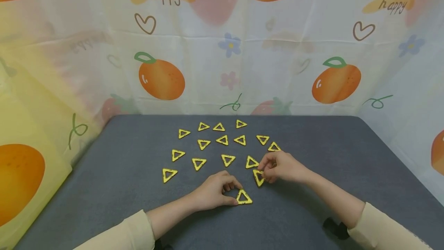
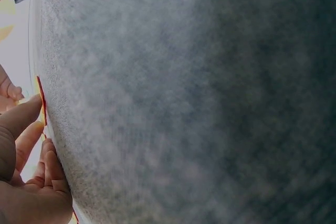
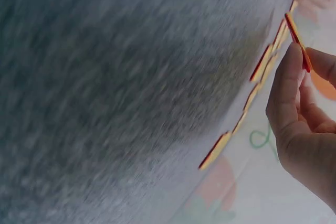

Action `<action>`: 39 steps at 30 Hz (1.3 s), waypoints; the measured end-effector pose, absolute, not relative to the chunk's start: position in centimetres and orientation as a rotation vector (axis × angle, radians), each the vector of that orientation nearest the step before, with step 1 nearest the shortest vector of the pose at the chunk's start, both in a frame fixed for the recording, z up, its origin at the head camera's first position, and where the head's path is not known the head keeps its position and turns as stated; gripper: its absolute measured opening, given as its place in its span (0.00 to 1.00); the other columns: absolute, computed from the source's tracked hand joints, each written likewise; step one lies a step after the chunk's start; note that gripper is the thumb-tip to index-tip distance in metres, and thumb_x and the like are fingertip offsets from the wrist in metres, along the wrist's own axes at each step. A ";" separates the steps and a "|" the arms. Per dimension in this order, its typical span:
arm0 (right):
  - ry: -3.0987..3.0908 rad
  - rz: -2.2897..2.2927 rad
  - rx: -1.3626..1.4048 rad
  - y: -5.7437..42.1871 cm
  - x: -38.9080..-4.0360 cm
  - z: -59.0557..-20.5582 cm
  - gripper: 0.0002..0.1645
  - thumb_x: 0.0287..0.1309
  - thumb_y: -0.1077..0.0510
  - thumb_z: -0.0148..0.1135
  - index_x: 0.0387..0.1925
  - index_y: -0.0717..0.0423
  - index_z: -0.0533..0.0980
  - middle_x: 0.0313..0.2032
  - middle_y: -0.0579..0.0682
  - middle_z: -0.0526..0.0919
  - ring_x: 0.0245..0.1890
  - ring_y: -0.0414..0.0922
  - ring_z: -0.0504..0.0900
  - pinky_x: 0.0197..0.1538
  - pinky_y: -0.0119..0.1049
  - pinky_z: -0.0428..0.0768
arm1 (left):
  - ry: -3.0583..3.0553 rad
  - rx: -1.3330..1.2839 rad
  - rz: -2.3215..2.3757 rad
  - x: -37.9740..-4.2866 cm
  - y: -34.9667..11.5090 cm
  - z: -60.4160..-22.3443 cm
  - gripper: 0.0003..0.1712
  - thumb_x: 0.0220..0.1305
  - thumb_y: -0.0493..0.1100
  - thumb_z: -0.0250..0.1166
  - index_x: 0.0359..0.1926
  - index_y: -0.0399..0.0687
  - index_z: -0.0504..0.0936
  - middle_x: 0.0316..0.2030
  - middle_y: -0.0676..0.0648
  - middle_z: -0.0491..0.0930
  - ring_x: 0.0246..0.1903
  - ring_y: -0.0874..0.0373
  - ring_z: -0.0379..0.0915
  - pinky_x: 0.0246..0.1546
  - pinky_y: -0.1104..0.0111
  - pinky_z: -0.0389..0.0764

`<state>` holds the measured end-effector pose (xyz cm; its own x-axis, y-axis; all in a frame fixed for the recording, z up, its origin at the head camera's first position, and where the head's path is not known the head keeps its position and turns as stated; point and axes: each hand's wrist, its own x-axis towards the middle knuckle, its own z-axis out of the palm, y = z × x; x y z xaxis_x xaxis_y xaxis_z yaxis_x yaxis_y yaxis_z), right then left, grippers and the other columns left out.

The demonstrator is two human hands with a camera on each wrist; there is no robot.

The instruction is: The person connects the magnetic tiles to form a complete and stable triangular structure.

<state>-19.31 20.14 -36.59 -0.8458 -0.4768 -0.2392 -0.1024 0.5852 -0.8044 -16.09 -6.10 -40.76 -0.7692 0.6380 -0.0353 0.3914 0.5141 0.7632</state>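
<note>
My left hand [image 1: 213, 193] pinches a yellow hollow triangle tile [image 1: 245, 202] by its left side, thumb below and fingers above, low over the dark table. The left wrist view shows that tile edge-on, with a red edge [image 2: 42, 100] at the fingertips. To the right and a little farther away, my right hand [image 1: 287, 167] holds another yellow triangle tile [image 1: 256, 178] between thumb and finger. In the right wrist view this tile [image 3: 297, 40] is tilted and appears raised off the table. Just behind it lies a similar tile [image 1: 248, 163], close to the right fingertips.
Several more yellow triangle tiles, among them one at the left [image 1: 165, 176] and one in the middle [image 1: 223, 160], lie scattered flat across the dark grey table [image 1: 114, 188]. A fruit-printed curtain [image 1: 208, 68] stands behind the table and along its sides.
</note>
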 end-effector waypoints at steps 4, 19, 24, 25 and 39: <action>2.348 -1.166 -0.466 19.4 -18.7 -36.6 0.09 0.59 0.63 0.61 0.41 0.61 0.80 0.31 0.53 0.85 0.32 0.45 0.86 0.38 0.40 0.86 | 2.452 0.859 1.112 -16.0 -6.1 -40.8 0.16 0.55 0.45 0.76 0.46 0.53 0.86 0.36 0.51 0.75 0.33 0.66 0.68 0.35 0.75 0.73; 2.336 -1.071 -0.504 17.8 -17.3 -36.7 0.08 0.57 0.63 0.63 0.38 0.59 0.82 0.27 0.51 0.87 0.26 0.44 0.86 0.33 0.38 0.84 | 2.451 0.836 1.101 -15.9 -6.0 -40.9 0.16 0.55 0.44 0.75 0.46 0.53 0.85 0.36 0.52 0.74 0.33 0.67 0.67 0.36 0.76 0.73; 2.359 -1.070 -0.493 17.5 -17.2 -36.8 0.07 0.57 0.63 0.63 0.38 0.59 0.82 0.27 0.50 0.87 0.25 0.43 0.85 0.33 0.37 0.83 | 2.455 0.837 1.098 -15.9 -6.0 -40.9 0.16 0.55 0.44 0.75 0.46 0.54 0.85 0.37 0.52 0.74 0.34 0.67 0.67 0.37 0.76 0.73; 2.365 -1.067 -0.491 17.4 -17.2 -36.8 0.07 0.56 0.63 0.63 0.38 0.59 0.82 0.26 0.50 0.86 0.25 0.42 0.85 0.32 0.36 0.83 | 2.457 0.837 1.096 -16.0 -6.0 -40.9 0.16 0.55 0.44 0.75 0.46 0.54 0.85 0.37 0.52 0.74 0.34 0.67 0.68 0.37 0.76 0.73; 2.499 -1.034 -0.495 16.6 -17.0 -37.4 0.05 0.52 0.65 0.64 0.32 0.55 0.83 0.22 0.47 0.85 0.21 0.40 0.81 0.27 0.35 0.79 | 2.480 0.873 1.098 -16.0 -6.0 -40.6 0.15 0.54 0.43 0.76 0.44 0.50 0.86 0.36 0.50 0.75 0.35 0.64 0.69 0.36 0.75 0.73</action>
